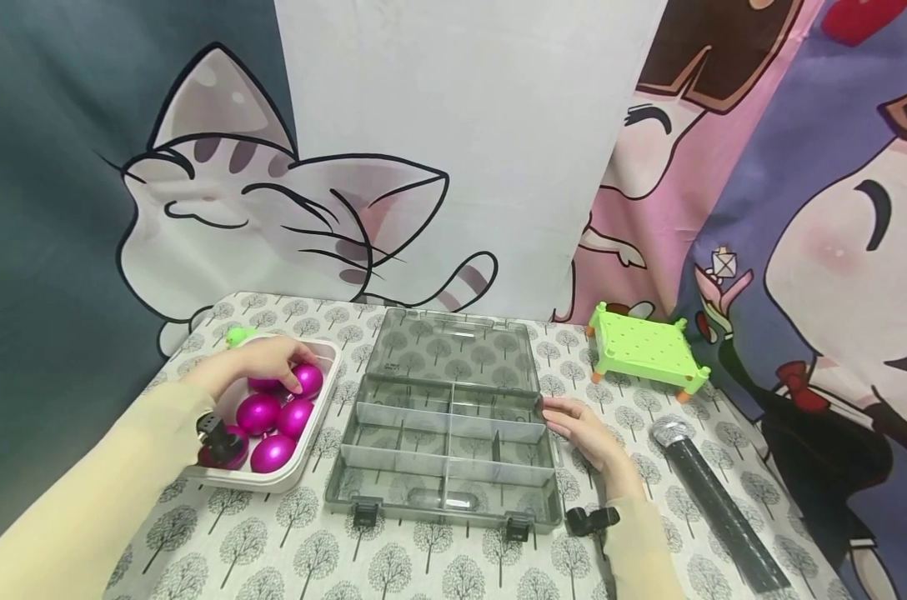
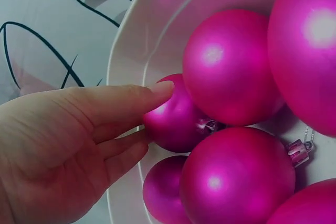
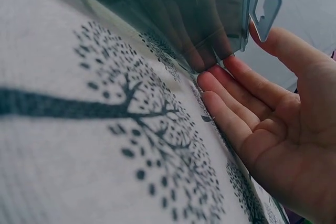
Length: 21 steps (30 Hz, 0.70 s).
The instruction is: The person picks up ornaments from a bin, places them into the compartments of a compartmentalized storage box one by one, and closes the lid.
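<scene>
In the head view, my left hand [image 1: 268, 358] reaches into a white plastic basket [image 1: 323, 410] of shiny magenta Christmas baubles [image 1: 258, 414]. Its thumb and fingers pinch one bauble [image 2: 176, 116] near the basket's far side; the left wrist view shows the thumb on top and the other fingers partly hidden behind. A clear grey compartment box [image 1: 448, 463] stands at the middle with its lid [image 1: 464, 354] laid back. My right hand [image 1: 584, 429] touches the box's right rear corner, its fingers [image 3: 247, 85] fairly straight against the side and the thumb near the rim.
A green toy bed [image 1: 646, 346] with orange feet stands at the back right. In front of it lies a black microphone-like stick [image 1: 719, 500] with a silvery head. A small green object [image 1: 238, 335] sits behind the basket. Printed cloth hangs beyond the table.
</scene>
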Tool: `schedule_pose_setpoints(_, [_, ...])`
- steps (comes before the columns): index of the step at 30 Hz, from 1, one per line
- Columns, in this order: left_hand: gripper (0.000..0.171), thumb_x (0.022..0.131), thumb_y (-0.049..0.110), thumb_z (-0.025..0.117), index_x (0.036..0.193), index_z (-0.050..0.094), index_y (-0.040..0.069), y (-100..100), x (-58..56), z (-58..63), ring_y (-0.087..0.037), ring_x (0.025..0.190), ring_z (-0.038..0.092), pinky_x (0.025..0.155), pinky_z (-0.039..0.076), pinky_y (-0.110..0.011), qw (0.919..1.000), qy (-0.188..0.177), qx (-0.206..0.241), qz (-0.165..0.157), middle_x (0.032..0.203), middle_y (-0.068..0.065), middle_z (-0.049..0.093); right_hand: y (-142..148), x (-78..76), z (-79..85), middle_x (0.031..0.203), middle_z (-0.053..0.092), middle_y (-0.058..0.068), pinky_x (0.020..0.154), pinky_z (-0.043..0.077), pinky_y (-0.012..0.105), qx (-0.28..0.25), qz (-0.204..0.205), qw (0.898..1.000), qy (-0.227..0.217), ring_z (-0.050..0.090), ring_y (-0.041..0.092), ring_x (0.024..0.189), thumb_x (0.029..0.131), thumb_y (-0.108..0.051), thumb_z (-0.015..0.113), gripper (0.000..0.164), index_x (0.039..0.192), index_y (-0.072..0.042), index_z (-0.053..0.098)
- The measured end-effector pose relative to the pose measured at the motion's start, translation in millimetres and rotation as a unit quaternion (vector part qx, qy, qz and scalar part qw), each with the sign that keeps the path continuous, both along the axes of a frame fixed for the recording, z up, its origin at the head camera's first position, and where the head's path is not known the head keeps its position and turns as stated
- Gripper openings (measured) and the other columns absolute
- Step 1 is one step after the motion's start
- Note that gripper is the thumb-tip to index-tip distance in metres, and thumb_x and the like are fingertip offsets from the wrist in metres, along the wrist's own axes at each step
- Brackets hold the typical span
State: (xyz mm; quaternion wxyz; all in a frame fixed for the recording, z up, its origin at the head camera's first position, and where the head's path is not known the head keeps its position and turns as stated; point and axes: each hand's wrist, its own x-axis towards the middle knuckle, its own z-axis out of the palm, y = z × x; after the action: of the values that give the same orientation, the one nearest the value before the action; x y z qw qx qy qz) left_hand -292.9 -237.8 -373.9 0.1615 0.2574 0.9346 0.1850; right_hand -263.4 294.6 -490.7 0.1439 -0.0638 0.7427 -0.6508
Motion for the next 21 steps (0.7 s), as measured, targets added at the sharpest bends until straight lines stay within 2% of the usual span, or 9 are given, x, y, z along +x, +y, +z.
schedule_pose_setpoints(6, [0.053,0.073,0.007,0.079,0.122,0.063,-0.005,5,-3.2,-3.8,-0.041,0.110,0.060,0.098,0.047,-0.057,0.9997,-0.022,0.008,-0.006,0.124,-0.027,0.062,1,0.6,-0.4,0.143,0.040,0.030,0.096,0.049,0.014,-0.001,-0.003,1.000,-0.004,0.060,-0.005,0.102,0.098,-0.008,0.053,0.055,0.141,0.019,0.031])
schedule_pose_setpoints(12, [0.057,0.072,0.008,0.080,0.124,0.060,-0.007,9,-4.8,-7.3,-0.035,0.106,0.062,0.097,0.050,-0.051,0.9991,-0.040,0.008,0.005,0.125,-0.027,0.062,0,1.3,0.5,0.144,0.041,0.030,0.096,0.049,0.014,-0.001,-0.008,1.000,-0.008,0.060,-0.007,0.101,0.099,-0.010,0.053,0.055,0.141,0.018,0.031])
schedule_pose_setpoints(21, [0.063,0.070,0.010,0.082,0.124,0.057,-0.012,12,-4.6,-12.1,-0.044,0.114,0.058,0.102,0.045,-0.056,0.9992,-0.041,-0.001,0.002,0.127,-0.029,0.060,-1,0.8,0.1,0.144,0.038,0.033,0.097,0.048,0.014,0.004,0.006,1.000,0.009,0.059,-0.006,0.103,0.098,-0.009,0.053,0.053,0.139,0.019,0.034])
